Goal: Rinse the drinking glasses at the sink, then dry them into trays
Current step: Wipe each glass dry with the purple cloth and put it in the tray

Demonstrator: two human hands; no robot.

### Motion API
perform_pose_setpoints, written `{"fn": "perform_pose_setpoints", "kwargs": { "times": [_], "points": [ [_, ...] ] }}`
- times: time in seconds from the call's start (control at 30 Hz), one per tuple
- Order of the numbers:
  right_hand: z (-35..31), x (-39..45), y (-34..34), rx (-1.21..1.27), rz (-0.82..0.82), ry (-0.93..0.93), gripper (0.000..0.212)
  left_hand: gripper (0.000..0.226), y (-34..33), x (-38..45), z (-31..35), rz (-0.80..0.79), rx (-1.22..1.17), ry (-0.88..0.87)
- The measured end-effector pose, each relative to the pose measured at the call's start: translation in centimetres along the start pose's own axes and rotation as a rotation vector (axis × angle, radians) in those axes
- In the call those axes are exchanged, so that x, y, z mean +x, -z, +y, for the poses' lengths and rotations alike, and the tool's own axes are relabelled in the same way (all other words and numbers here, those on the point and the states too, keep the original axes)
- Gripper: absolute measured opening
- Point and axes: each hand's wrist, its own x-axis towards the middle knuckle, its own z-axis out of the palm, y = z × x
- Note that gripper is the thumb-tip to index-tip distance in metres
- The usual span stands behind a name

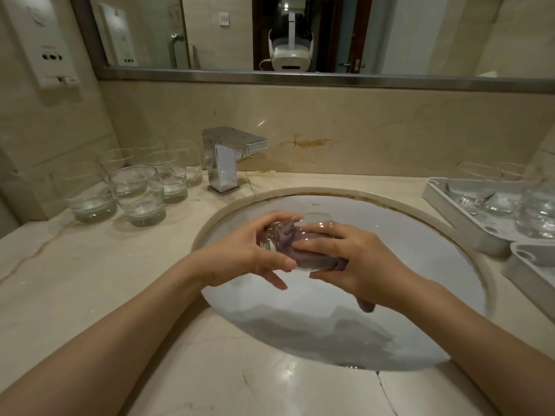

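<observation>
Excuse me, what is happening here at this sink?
A person is drying a drinking glass over the sink. The left hand grips the glass on its side, while the right hand pushes a purple cloth inside it. More glasses wait on the counter left of the tap. A few glasses already stand in a white tray on the right.

Over a round white basin (pixel 420 265), a left hand (pixel 249 256) grips a clear drinking glass (pixel 300 235) lying sideways. The right hand (pixel 354 265) holds a purple cloth (pixel 288 244) stuffed inside it. Clear tumblers (pixel 138 193) stand left; white trays (pixel 468 217) right.
</observation>
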Motion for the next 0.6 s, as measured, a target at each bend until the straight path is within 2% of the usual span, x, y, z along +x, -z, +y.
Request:
{"fn": "perform_pose_setpoints", "kwargs": {
  "times": [0.1, 0.17, 0.23, 0.3, 0.37, 0.4, 0.47, 0.53, 0.6],
  "points": [
    [-1.2, 0.5, 0.4, 0.466, -0.067, -0.340, 0.045, 0.074, -0.7, 0.2, -0.1, 0.130, 0.307, -0.132],
    [-1.7, 0.8, 0.8, 0.826, -0.147, -0.542, 0.043, 0.080, -0.5, 0.1, -0.6, 0.173, 0.712, -0.295],
    [-1.9, 1.0, 1.6, 1.083, -0.240, -0.646, 0.041, 0.079, -0.2, 0.1, -1.3, 0.171, 1.003, -0.437],
    [-1.8, 1.0, 2.2, 1.137, -0.285, -0.652, 0.043, 0.078, -0.2, 0.2, -1.4, 0.173, 1.003, -0.470],
    [-1.6, 0.9, 1.9, 1.000, -0.262, -0.621, 0.043, 0.082, -0.6, 0.3, -1.0, 0.198, 0.815, -0.392],
    [-1.4, 0.9, 1.7, 0.848, -0.220, -0.565, 0.043, 0.085, -0.7, 0.4, -0.7, 0.198, 0.671, -0.311],
    [-0.9, 0.5, 1.1, 0.408, -0.129, -0.267, 0.044, 0.085, -0.9, 0.3, -0.4, 0.150, 0.331, -0.115],
    [0.0, 0.0, 0.5, -0.023, -0.042, 0.034, 0.047, 0.080, -0.7, 0.3, -0.4, 0.075, 0.065, 0.006],
    [0.4, 0.0, 0.5, -0.219, 0.019, 0.130, 0.049, 0.076, -0.4, 0.3, -0.3, 0.040, -0.061, 0.024]
  ]
}}
